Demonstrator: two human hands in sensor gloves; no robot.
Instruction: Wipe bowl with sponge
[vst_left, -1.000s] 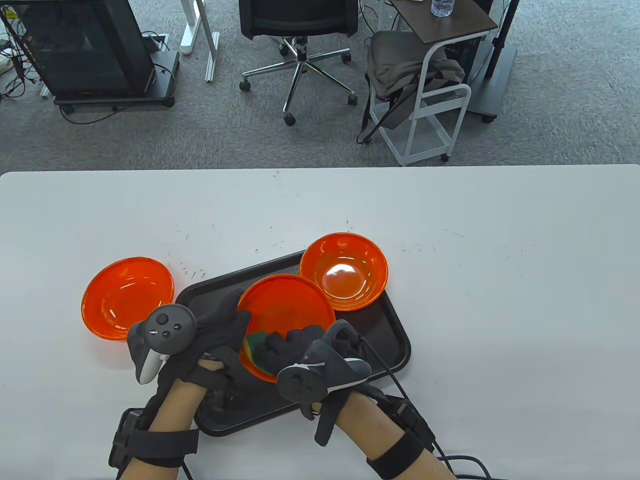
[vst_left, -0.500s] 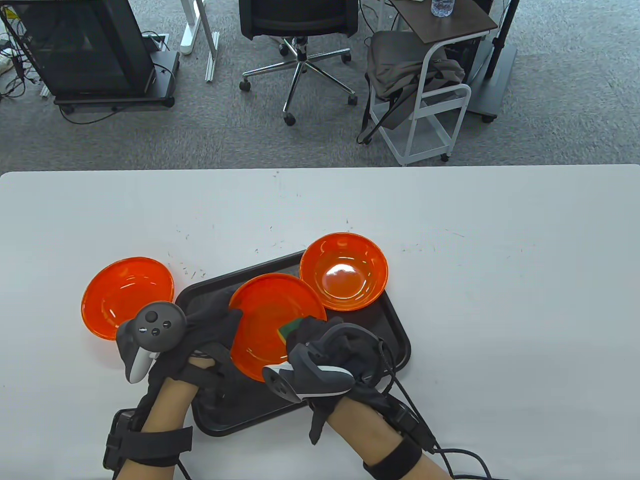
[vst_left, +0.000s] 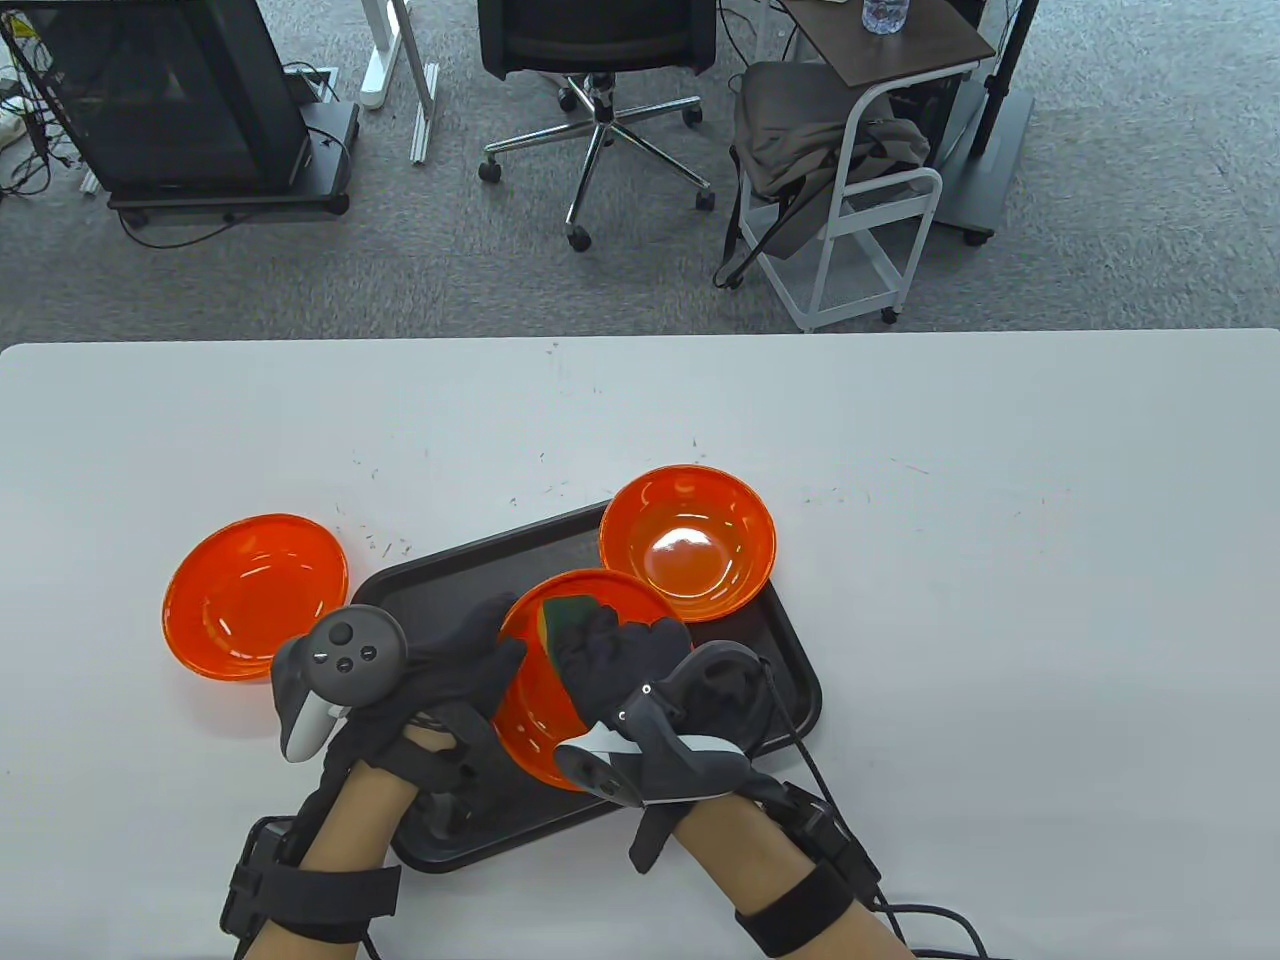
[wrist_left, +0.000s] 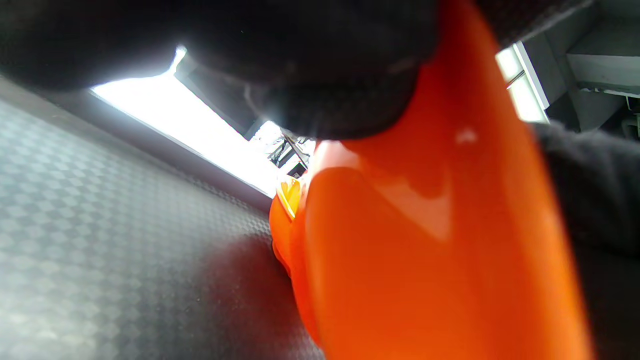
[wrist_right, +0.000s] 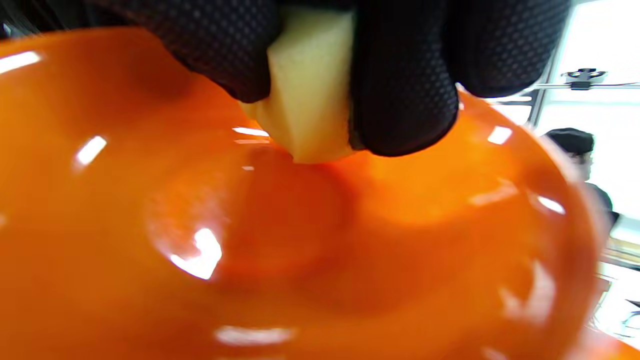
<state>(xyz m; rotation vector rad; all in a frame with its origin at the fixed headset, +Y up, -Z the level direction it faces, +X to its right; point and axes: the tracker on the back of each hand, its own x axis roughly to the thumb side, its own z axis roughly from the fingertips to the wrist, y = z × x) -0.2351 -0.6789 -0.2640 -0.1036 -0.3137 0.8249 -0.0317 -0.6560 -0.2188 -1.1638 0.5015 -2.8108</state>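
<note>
The sponge (vst_left: 562, 612) now sits at the upper rim of the tilted bowl (vst_left: 535, 705), toward the centre of the table view; half a second ago it was at the bowl's right edge, and a second ago down near its lower part. The wipe has thus swept round the inside, so a good share of the inner surface looks covered, though how much remains cannot be judged.

The bowl is held tipped over the black tray (vst_left: 450, 575), its opening turned toward the right hand (vst_left: 625, 660). That hand reaches in from the lower right, fingers curled over the sponge; in the right wrist view the fingertips (wrist_right: 400, 100) pinch the pale foam (wrist_right: 310, 95) against the glossy orange wall (wrist_right: 250, 250).

The left hand (vst_left: 450, 665) comes in from the lower left and grips the bowl's left edge, fingers spread behind it; the left wrist view shows a gloved finger (wrist_left: 325, 75) pressed on the bowl's outside (wrist_left: 425, 275) above the tray's textured floor (wrist_left: 100, 225).

Two more orange bowls stand by: one (vst_left: 688, 540) on the tray's upper right corner, one (vst_left: 250, 590) on the bench (vst_left: 1000, 600) at left.
</note>
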